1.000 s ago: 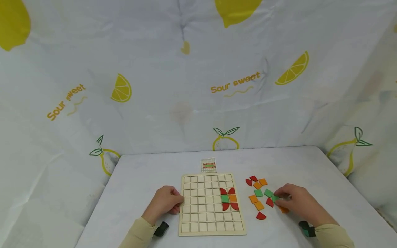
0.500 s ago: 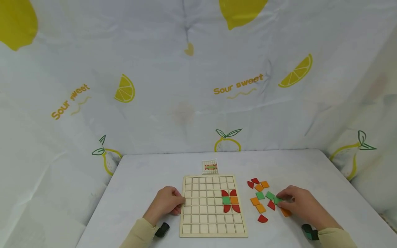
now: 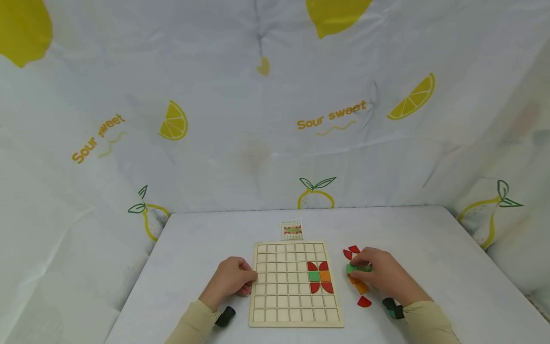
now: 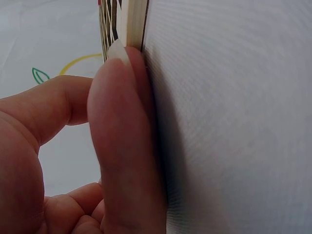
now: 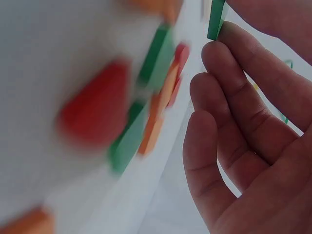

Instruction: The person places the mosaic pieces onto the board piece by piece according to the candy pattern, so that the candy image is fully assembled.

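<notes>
My left hand (image 3: 235,277) grips the left edge of a pale wooden grid board (image 3: 275,302); in the left wrist view the thumb (image 4: 117,107) lies right at the board's edge (image 4: 134,22). Several red quarter-circle pieces, a green square and an orange square sit in cells on the board's right side. My right hand (image 3: 382,272) pinches a green square tile (image 5: 216,19) between thumb and index finger, above the loose pieces. Its other fingers are loosely bent. Below them, a red quarter-circle piece (image 5: 97,107) and further green and orange tiles show blurred.
A small pattern card (image 3: 292,230) lies behind the board. Loose red and orange pieces lie to the board's right, with a red piece (image 3: 364,301) nearest the front. Each wrist wears a black device. A lemon-print cloth (image 3: 240,157) hangs behind the white table (image 3: 206,234).
My right hand has picked up a green tile and moved left with it, over the other loose pieces toward the board. My left hand keeps its place at the board's edge.
</notes>
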A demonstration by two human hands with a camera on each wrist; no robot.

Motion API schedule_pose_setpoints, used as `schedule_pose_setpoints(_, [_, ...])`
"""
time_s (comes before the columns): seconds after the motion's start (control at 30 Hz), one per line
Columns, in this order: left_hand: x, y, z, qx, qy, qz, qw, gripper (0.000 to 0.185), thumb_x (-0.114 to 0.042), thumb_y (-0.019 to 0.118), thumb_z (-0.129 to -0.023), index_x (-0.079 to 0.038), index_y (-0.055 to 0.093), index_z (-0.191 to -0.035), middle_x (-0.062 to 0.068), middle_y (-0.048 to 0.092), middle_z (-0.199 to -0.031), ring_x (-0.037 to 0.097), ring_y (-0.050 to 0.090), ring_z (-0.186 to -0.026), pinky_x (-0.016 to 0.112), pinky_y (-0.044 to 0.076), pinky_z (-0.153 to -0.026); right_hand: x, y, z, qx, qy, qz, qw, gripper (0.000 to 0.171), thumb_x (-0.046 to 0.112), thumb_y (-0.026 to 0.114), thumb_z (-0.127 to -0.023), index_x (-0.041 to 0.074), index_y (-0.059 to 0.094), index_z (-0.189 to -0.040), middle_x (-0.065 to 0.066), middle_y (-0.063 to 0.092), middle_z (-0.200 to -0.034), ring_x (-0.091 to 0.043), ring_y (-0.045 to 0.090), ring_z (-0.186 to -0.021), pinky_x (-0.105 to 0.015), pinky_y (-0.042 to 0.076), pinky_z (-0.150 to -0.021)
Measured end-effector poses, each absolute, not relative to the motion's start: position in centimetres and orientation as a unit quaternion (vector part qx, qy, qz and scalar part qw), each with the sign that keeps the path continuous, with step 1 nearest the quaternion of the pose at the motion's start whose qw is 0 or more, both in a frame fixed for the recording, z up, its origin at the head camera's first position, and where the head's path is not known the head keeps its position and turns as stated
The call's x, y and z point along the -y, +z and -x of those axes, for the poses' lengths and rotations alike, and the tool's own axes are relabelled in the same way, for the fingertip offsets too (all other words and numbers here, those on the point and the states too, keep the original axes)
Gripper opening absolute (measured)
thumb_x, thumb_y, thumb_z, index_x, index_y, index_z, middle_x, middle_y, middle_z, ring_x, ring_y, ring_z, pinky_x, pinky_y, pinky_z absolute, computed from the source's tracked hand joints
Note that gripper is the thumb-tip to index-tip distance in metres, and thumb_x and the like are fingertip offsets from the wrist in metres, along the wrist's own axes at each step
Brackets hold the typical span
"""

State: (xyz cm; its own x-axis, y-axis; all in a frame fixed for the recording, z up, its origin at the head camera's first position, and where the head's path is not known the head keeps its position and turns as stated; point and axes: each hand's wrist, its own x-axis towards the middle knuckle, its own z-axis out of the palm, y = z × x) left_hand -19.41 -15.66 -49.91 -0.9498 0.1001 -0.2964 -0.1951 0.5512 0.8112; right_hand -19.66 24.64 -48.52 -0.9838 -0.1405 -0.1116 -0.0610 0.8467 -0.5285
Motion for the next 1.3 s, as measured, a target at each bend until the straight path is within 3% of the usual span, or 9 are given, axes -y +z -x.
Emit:
schedule_pose_setpoints(0.2, [15.6, -49.8, 19.5, -0.863, 0.479, 0.032, 0.155, 0.016, -0.019, 0.072, -0.084, -0.005, 0.064, -0.087, 0.006, 0.068, -0.065, 0.012, 0.065, -0.051, 0.028, 0.058, -0.05, -20.7, -48.3, 20.4, -0.946, -0.297, 0.119, 0.06, 0.015, 0.032, 0.083, -0.082, 0.031, 0.075, -0.094, 0.017, 0.066, -0.094, -0.008, 0.06, -0.096, -0.036, 0.055, -0.089])
schedule_pose_setpoints(0.57, [15.7, -49.7, 19.4, -0.86, 0.484, 0.032, 0.157, 0.015, -0.018, 0.072, -0.085, -0.005, 0.064, -0.086, 0.007, 0.068, -0.065, 0.013, 0.065, -0.051, 0.029, 0.058, -0.049, -16.1, -48.5, 20.5, -0.937, -0.289, 0.192, 0.05, 0.015, 0.033, 0.081, -0.084, 0.028, 0.076, -0.097, 0.017, 0.062, -0.089, -0.007, 0.057, -0.084, -0.021, 0.051, -0.073])
schedule_pose_setpoints(1.3, [15.7, -50.0, 19.6, -0.863, 0.48, 0.022, 0.158, 0.016, -0.02, 0.072, -0.086, -0.006, 0.065, -0.088, 0.007, 0.069, -0.066, 0.013, 0.066, -0.052, 0.029, 0.058, -0.05, -14.2, -48.9, 20.2, -0.939, -0.255, 0.222, 0.06, 0.021, 0.031, 0.08, -0.085, 0.022, 0.076, -0.103, 0.013, 0.062, -0.096, -0.007, 0.06, -0.091, -0.031, 0.055, -0.084])
